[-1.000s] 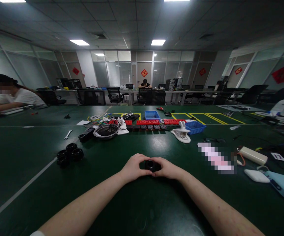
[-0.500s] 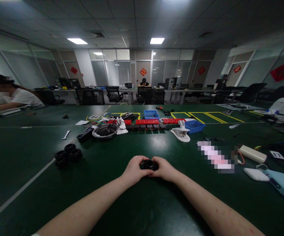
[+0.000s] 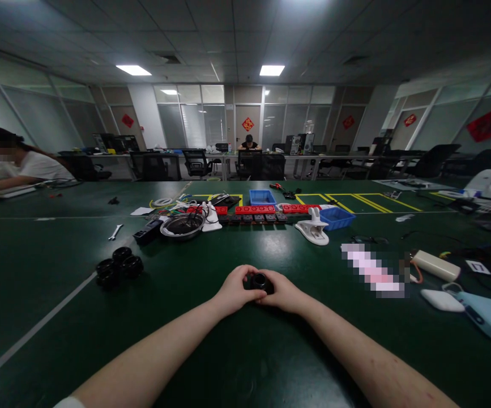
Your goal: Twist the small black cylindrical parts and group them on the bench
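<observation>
Between my two hands is a black, round, hollow part (image 3: pixel 261 280) with a glossy ring-shaped opening facing up; its exact kind does not show. My left hand (image 3: pixel 237 288) curves around its left side, thumb along the near side and fingers at the far side. On the right side my right hand (image 3: pixel 285 292) closes around it, partly covering it. Both hands are low over the green table (image 3: pixel 211 362). To the left sits a cluster of several similar glossy black round parts (image 3: pixel 120 266).
Beyond my hands stand a round metal-rimmed tray (image 3: pixel 163 232), a white clip base (image 3: pixel 313 232), red strips (image 3: pixel 254 209) and blue bins (image 3: pixel 336 218). A wrench (image 3: pixel 115 232) lies left. At right are a power bank (image 3: pixel 436 265) and a light blue case (image 3: pixel 489 317). A person (image 3: pixel 28 164) sits far left.
My left hand's fingers have shifted slightly up and around the black part, and its ring opening shows a little higher. Both hands stay on it in nearly the same place.
</observation>
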Tool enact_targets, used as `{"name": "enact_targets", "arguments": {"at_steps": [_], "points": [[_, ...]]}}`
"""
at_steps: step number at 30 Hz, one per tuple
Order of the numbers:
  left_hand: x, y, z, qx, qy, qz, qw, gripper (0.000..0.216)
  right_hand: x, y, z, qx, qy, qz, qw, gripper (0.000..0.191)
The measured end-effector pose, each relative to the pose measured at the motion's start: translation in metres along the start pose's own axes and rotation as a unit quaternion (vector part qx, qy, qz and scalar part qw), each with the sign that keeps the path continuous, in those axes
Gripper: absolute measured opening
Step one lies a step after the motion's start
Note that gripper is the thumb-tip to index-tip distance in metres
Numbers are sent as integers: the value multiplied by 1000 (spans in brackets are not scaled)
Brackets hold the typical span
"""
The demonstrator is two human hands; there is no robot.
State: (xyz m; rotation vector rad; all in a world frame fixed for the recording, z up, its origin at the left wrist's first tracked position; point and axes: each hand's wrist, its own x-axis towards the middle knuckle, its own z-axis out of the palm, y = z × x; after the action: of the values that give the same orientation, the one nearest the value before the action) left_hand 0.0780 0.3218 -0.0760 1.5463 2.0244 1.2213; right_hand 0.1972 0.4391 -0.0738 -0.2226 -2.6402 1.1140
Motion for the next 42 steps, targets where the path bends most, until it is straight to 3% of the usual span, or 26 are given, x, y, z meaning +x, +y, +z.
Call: {"name": "enact_targets", "arguments": {"at_steps": [4,9,14,20,26,34,42], "points": [[1,1,-7,-5,-41,42,998,43,1,4,-8,102,-62,29,992,44],[1,0,-17,35,-62,106,992,53,0,1,-8,85,-50,48,994,36],[3,-2,-24,30,-111,97,989,48,0,1,-13,67,-70,44,994,37],[4,4,-25,31,-120,91,988,43,0,5,-22,124,-149,47,980,32],[3,3,-23,25,-114,98,988,49,0,5,-21,117,-136,53,982,27],[2,2,-15,33,-82,81,993,40,2,5,-18,120,-121,69,983,31],[-9,10,-6,32,-15,31,999,38,-3,1,-4,-54,-15,102,993,38]]}}
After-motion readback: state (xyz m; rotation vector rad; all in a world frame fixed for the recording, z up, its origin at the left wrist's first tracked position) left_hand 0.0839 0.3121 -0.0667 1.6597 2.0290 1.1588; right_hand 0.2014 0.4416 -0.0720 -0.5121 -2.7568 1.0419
